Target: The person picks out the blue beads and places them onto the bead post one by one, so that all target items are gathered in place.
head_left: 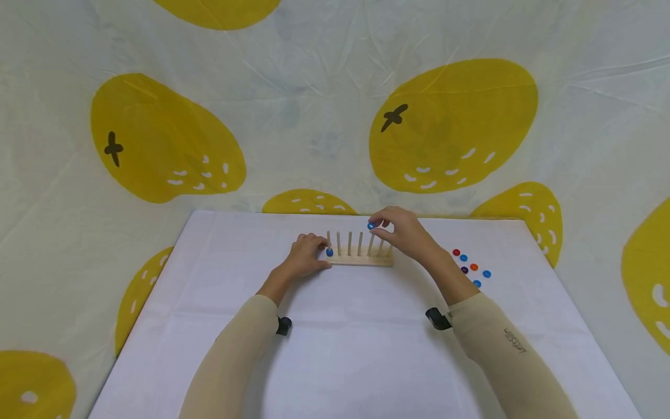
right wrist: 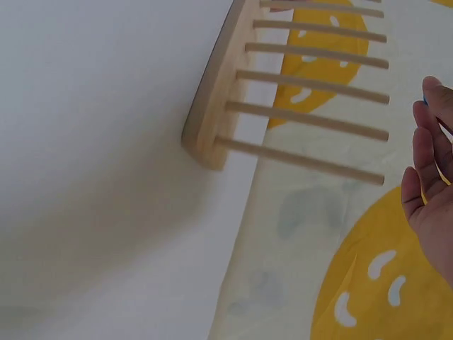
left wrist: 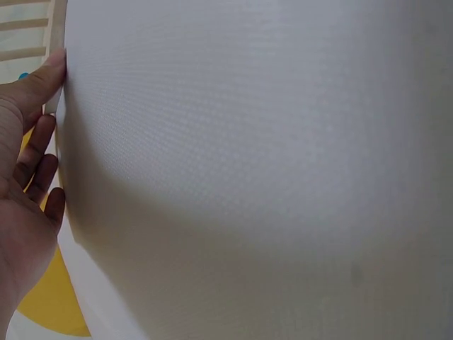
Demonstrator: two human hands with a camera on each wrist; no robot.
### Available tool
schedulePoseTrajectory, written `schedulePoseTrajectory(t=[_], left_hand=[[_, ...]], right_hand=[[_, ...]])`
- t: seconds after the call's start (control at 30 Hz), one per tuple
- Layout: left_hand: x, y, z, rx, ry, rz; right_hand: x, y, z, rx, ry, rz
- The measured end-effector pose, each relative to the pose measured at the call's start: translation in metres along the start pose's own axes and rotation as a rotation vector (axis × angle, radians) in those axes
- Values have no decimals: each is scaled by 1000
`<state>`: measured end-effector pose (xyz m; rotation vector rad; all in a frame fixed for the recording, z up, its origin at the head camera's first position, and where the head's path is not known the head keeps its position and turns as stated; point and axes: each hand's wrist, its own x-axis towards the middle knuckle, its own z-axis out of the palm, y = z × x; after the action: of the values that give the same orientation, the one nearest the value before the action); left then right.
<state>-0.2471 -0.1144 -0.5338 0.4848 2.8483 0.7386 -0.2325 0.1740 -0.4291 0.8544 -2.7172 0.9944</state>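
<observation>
Right hand [head_left: 402,231] pinching blue ring [head_left: 369,226] above wooden peg rack [head_left: 361,261]; left hand [head_left: 303,256] gripping rack's left end. Ring-placing step apparently running; next move probably calling for lining ring's hole up with peg [head_left: 360,244].

On the table [head_left: 356,355], 6 visible rings [head_left: 473,267] lie right of the pegged rack [head_left: 361,262]

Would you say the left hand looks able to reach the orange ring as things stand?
Probably not easily: the left hand grips the peg rack, and the right forearm lies between it and the orange ring.
</observation>
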Motion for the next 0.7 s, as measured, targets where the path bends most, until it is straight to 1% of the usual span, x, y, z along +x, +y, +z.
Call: schedulePoseTrajectory(t=[0.07, 0.2, 0.3, 0.43, 0.7], left_hand=[[0, 0, 0, 5, 4, 13], [0, -1, 0, 7, 1, 16], [1, -2, -1, 10, 1, 17], [1, -2, -1, 15, 1, 24], [0, -1, -3, 7, -1, 24]], right_hand=[[6, -5, 4, 13, -12, -16], [18, -13, 13, 16, -32, -65], [27, -18, 19, 11, -63, -79], [37, -22, 27, 4, -114, -68], [52, -29, 42, 26, -151, -47]])
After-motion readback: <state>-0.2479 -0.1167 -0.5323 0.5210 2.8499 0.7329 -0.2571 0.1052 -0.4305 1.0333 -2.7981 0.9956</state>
